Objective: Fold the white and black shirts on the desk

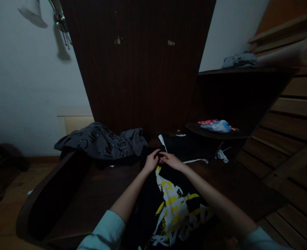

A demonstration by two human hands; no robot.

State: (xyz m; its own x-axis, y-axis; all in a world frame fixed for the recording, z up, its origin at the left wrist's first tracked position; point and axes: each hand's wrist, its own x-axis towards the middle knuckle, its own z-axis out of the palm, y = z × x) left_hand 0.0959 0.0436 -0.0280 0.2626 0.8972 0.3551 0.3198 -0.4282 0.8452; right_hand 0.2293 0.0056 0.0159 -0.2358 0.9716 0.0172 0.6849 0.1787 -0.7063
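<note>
A black T-shirt [172,198] with a yellow and white print lies spread in front of me, its lower part towards my body. My left hand [152,160] and my right hand [171,160] meet at its far edge, fingertips almost touching. Both hands have their fingers bent and closed on the dark cloth; the exact pinch is hard to see in the dim light. Left of my hands, a grey garment [109,142] with dark lettering is heaped over the furniture's edge. Just beyond my right hand rests a folded black cloth [181,147] with white edges.
Dark wooden furniture with a raised side [46,194] surrounds the clothes, and a tall dark panel [143,69] rises behind. At the right, a curved shelf [195,130] bears a plastic bag [218,126]. Wooden slats [296,121] stand far right; a wall lamp [33,14] hangs upper left.
</note>
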